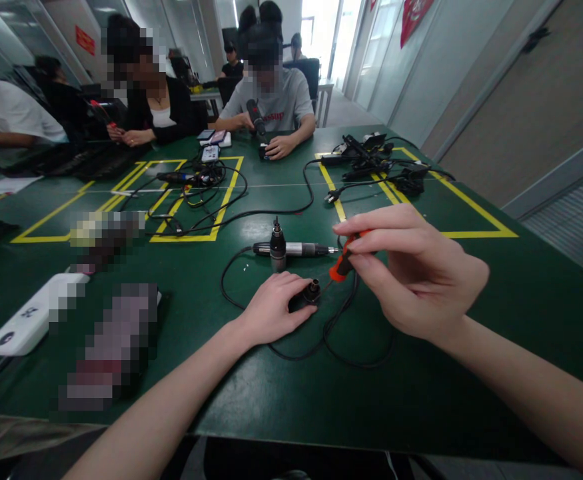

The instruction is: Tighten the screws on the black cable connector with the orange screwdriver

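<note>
Between the thumb and fingers of my right hand (416, 267) is a screwdriver with an orange and black handle (342, 265). Its thin shaft slants down to the left, toward a small black cylindrical part (313, 289). My left hand (276, 308) grips that part against the green table; whether the screwdriver's tip touches it I cannot tell. Just beyond, a black and silver tool body (278, 248) stands upright with its narrow tip up. Behind it lies a pen-shaped electric tool (298, 249) on its side, with a black cable (224, 287) looping from its left end.
A white power strip (36, 317) and a blurred-out flat object (116, 340) lie at the left. Farther back, tangled cables (198, 177) and a heap of black tools and cords (371, 157) rest among yellow tape lines. Across the table, a person (271, 100) holds a dark power tool (256, 118).
</note>
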Available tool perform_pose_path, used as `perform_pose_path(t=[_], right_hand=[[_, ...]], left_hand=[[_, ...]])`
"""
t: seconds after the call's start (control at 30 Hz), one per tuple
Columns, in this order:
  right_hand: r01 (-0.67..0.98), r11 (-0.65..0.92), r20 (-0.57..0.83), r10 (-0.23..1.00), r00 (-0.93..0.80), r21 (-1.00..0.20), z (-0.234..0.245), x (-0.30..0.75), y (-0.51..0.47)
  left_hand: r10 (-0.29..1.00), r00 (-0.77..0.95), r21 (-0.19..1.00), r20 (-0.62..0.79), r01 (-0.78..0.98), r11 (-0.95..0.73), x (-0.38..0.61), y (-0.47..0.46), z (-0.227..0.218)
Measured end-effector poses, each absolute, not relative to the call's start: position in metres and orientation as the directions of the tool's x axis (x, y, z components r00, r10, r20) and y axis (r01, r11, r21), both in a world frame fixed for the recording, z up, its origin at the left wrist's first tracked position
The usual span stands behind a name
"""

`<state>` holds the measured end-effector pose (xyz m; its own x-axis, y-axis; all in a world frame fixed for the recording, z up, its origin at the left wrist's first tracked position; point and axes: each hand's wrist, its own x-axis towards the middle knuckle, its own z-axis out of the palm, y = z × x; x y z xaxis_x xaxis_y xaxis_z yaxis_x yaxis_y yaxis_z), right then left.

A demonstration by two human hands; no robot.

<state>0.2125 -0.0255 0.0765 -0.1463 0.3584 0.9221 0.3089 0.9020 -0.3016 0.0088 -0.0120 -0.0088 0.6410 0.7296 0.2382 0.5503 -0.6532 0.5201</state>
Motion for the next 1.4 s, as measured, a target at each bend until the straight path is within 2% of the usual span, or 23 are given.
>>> perform_pose_path(t=[0.27,0.53,0.83,1.17,1.4], right_hand=[[0.307,0.886,0.903,0.404,-0.144,-0.347,0.0777,0.2117,-0.0296],[0.323,0.912,0.939,0.312,-0.146,-0.253,0.0765,0.2129,-0.024],[0.299,0.919,0.925,0.324,-0.2,-0.258,0.0791,0.2116,-0.0255],[0.201,0.907,0.895,0.407,-0.184,-0.371,0.0761,0.2139,-0.0301],[0.295,0.917,0.933,0.322,-0.158,-0.267,0.0764,0.2127,-0.0248]], left_hand=[[0.728,0.638,0.528,0.25,0.54,-0.655,0.0084,-0.0122,-0.0073],[0.724,0.635,0.523,0.268,0.535,-0.663,0.0087,-0.0124,-0.0094],[0.732,0.634,0.531,0.25,0.542,-0.651,0.0087,-0.0119,-0.0091],[0.722,0.642,0.533,0.258,0.528,-0.661,0.0078,-0.0125,-0.0078],[0.722,0.636,0.527,0.271,0.53,-0.664,0.0091,-0.0125,-0.0097]])
